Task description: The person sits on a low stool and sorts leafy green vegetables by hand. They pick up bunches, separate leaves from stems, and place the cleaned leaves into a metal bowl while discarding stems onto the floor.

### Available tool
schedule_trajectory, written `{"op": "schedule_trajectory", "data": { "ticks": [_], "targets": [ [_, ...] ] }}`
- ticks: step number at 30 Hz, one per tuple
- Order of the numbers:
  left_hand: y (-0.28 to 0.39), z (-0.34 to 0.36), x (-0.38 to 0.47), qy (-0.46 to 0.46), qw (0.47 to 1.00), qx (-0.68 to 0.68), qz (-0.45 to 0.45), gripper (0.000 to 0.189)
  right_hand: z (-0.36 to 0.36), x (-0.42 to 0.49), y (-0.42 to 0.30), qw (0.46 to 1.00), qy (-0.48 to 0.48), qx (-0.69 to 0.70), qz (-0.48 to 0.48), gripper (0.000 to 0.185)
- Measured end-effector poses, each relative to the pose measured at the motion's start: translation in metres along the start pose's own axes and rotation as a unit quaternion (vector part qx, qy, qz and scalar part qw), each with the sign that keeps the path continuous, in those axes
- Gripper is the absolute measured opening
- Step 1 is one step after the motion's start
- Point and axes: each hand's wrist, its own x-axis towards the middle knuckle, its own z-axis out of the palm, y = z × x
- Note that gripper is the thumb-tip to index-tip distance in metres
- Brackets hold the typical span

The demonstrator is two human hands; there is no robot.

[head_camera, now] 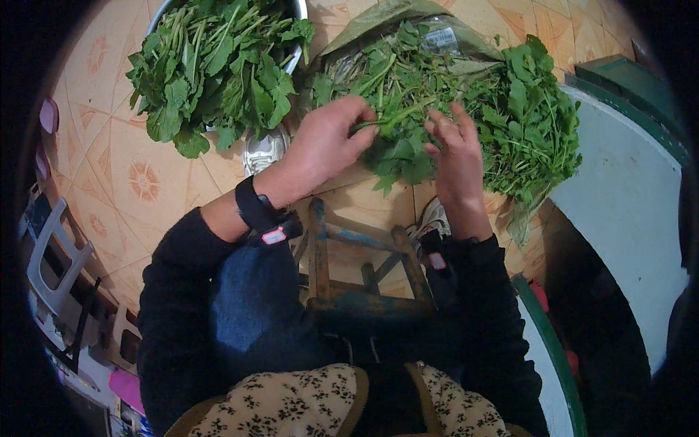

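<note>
My left hand (333,136) pinches the end of a pale green leafy stalk (407,113) between thumb and fingers. The stalk slants up towards my right hand (456,147), whose fingers are bent and apart; whether they touch it I cannot tell. Beneath and behind both hands, loose greens and trimmings (398,71) lie on a green woven sack (377,24). A denser heap of leafy greens (524,120) spreads to the right of my right hand. At the upper left, a metal basin (300,54) is piled high with larger leafy greens (218,71), stems upward.
Patterned floor tiles (144,183) lie below. A worn wooden stool (371,295) stands between my legs, with my shoes (266,150) near the greens. A pale panel with a green edge (617,158) is on the right. A grey plastic chair (49,262) stands at the left.
</note>
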Motion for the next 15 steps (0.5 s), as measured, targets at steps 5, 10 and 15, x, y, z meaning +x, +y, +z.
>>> {"op": "schedule_trajectory", "data": {
  "ticks": [5,10,15],
  "targets": [
    [0.004,-0.005,0.003,0.049,0.929,0.202,0.305,0.023,0.002,-0.010,-0.013,0.920,-0.156,0.335,0.133,0.052],
    [0.007,-0.011,-0.003,0.043,0.885,0.244,0.394,0.026,-0.004,-0.043,-0.028,0.926,-0.125,0.309,0.178,0.046],
    [0.008,-0.002,-0.004,0.073,0.850,0.215,0.475,0.024,-0.020,-0.073,-0.027,0.956,-0.117,0.251,0.094,0.033]
  ]
}}
